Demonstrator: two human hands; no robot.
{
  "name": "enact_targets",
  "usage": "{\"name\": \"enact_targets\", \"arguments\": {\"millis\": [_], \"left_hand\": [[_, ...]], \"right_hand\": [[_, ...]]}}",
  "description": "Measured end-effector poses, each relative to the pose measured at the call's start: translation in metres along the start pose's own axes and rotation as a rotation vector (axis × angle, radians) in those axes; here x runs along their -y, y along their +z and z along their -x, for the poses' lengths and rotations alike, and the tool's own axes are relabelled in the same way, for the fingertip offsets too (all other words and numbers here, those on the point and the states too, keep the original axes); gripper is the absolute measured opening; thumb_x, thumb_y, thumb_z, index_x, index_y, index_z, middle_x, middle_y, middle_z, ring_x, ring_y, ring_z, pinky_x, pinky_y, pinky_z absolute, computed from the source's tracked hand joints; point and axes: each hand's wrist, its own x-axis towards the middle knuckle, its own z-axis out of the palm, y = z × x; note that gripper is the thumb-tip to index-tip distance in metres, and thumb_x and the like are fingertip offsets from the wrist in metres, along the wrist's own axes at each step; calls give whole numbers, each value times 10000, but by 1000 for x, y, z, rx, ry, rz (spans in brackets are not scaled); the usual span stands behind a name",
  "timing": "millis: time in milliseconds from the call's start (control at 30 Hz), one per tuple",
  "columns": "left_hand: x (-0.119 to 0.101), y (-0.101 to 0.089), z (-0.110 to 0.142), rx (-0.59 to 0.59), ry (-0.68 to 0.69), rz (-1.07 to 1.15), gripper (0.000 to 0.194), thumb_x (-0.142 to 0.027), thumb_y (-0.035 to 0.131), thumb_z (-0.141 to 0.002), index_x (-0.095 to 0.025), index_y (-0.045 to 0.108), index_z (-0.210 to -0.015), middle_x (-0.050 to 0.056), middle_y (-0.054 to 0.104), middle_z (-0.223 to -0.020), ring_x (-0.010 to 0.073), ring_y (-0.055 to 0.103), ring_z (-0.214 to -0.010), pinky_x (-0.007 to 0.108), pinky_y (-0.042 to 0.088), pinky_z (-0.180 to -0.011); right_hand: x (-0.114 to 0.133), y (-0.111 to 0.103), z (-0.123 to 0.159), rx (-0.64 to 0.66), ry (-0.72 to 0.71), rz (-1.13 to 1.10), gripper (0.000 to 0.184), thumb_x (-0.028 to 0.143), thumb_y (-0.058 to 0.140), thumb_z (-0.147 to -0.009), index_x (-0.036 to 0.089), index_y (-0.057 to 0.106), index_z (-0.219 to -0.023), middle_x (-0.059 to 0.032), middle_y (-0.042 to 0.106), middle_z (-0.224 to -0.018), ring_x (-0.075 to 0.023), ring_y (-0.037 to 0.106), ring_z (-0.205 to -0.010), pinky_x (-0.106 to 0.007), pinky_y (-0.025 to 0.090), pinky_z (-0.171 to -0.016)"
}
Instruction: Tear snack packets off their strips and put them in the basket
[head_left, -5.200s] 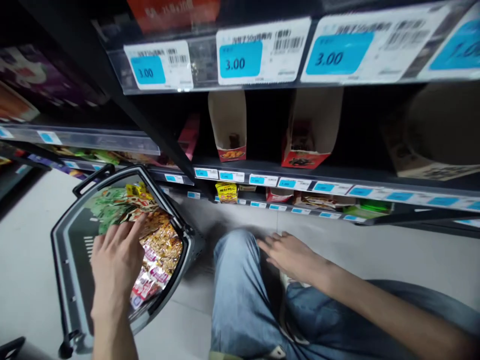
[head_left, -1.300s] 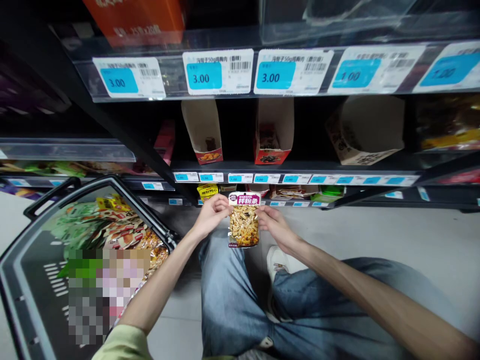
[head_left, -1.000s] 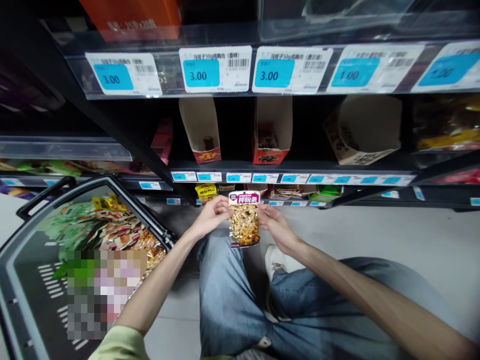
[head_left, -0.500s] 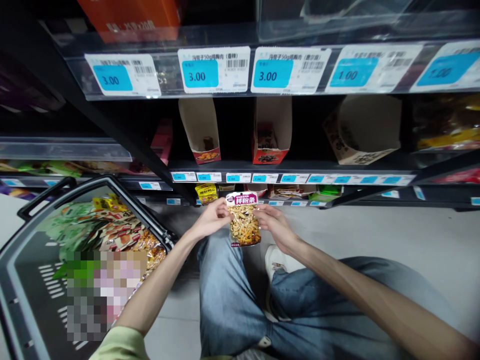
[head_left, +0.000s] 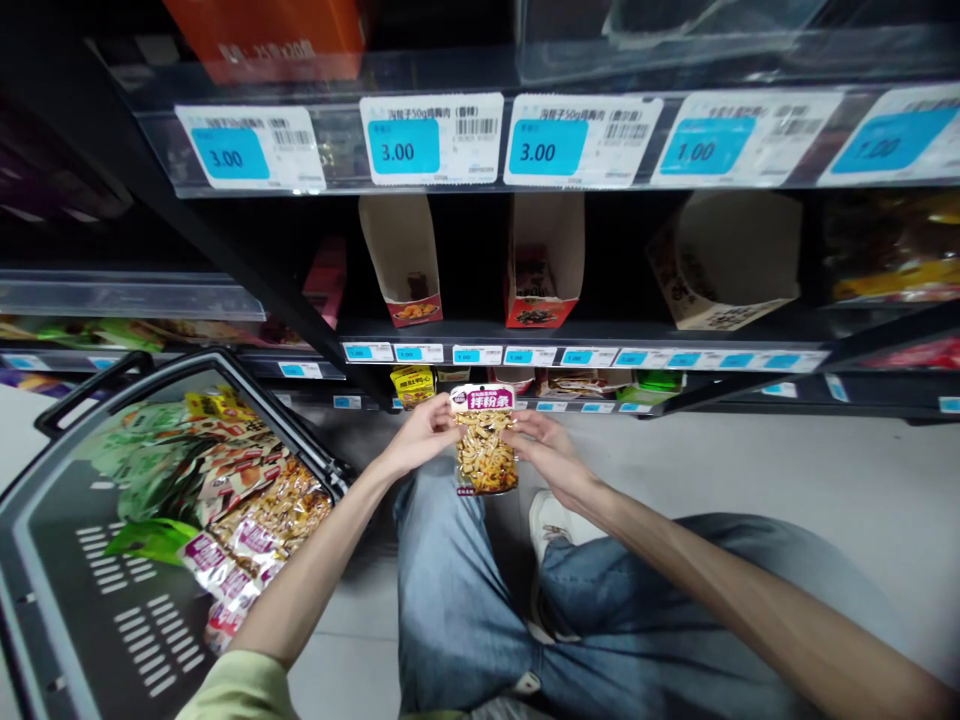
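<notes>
Between my two hands is a snack packet (head_left: pixel 487 450) with a purple and white header and a clear front showing yellowish-brown food strips. It is held upright, front facing me, just before the lowest shelf. My left hand (head_left: pixel 427 432) pinches its left edge, thumb on the front. From the right, my right hand (head_left: pixel 546 450) grips the other edge, thumb also on the front. To my left stands a grey shopping basket (head_left: pixel 56 560) holding several similar purple-headed packets (head_left: pixel 259 540), green packets (head_left: pixel 146 460) and red and white packets (head_left: pixel 244 465).
Dark shelves with price tags (head_left: pixel 431 140) span the front. Open cardboard display boxes (head_left: pixel 411 300) stand on the middle shelf. A yellow packet (head_left: pixel 413 385) sits on the lowest shelf. My jeans-clad legs (head_left: pixel 457 600) and a white shoe (head_left: pixel 551 520) are below my hands.
The packet stays in both hands and has shifted very slightly left. My right thumb reaches a little further over its front. Little else differs.
</notes>
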Motion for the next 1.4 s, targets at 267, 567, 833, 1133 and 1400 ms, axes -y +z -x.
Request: {"name": "enact_targets", "arguments": {"millis": [267,567,833,1133,1400], "left_hand": [[0,1,0,10,9,48,498,-194,723,-741,-119,550,-1202,108,691,-1075,206,666,-975,302,507,-854],[0,2,1,-20,15,74,467,-243,743,-737,-121,557,-1147,111,685,-1076,198,666,-942,295,508,-830],[-2,3,5,175,-59,75,631,-250,755,-746,-174,457,-1297,124,650,-1160,216,664,-997,333,522,-864],[3,1,7,158,-53,23,713,-237,786,-706,-183,426,-1320,76,683,-971,182,679,-867,303,535,-773],[7,-1,2,11,-30,55,804,-239,829,-657,-177,390,-1328,80,688,-971,178,693,-834,305,541,-776]], "right_hand": [[1,3,3,34,-49,19,411,413,834,-623,198,600,-885,-27,666,-890,-189,614,-840,-305,451,-753],[1,4,3,94,14,-12,346,286,802,-625,198,611,-900,-7,676,-841,-200,624,-877,-316,448,-818],[0,7,3,89,5,-38,305,280,786,-623,192,597,-846,-24,708,-845,-197,644,-793,-322,464,-776],[2,7,3,110,-25,-60,363,298,812,-618,213,597,-897,9,675,-817,-188,629,-831,-324,455,-840],[2,8,6,107,48,-20,244,292,755,-640,183,642,-826,-19,681,-841,-188,618,-830,-298,453,-770]]}}
